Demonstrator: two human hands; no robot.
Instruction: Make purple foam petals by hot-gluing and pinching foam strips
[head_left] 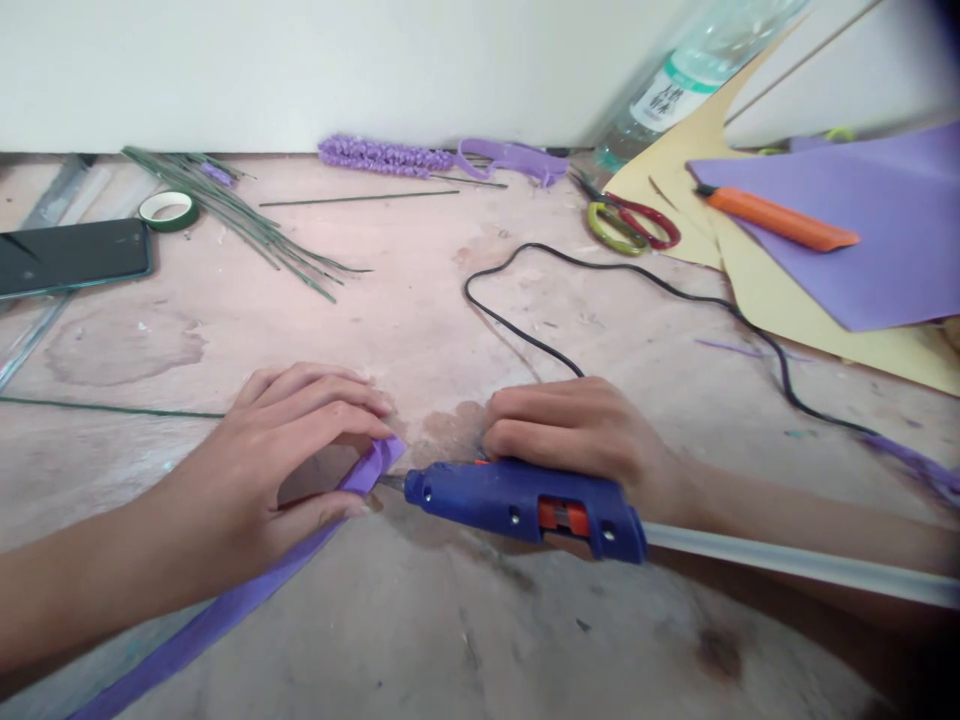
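Observation:
My left hand point(300, 450) pinches the end of a purple strip point(225, 625) between thumb and fingers. The strip runs back under the wrist toward the bottom left, and its held end is curled over. Wrapped round the handle of a blue hot glue gun point(465, 500) is my right hand point(577, 430). The gun lies sideways, its metal nozzle touching or very close to the curled strip end. A long white glue stick point(795, 565) sticks out of its rear. Whether glue is coming out, I cannot tell.
Green wire stems point(247, 220), green tape point(169, 210) and a phone point(75, 258) lie at left. A purple flower spike point(382, 157) is at the back. Scissors point(630, 222), a bottle point(667, 95), an orange cutter point(780, 217) and purple sheet point(862, 280) are right; a black cord point(637, 268) curves across.

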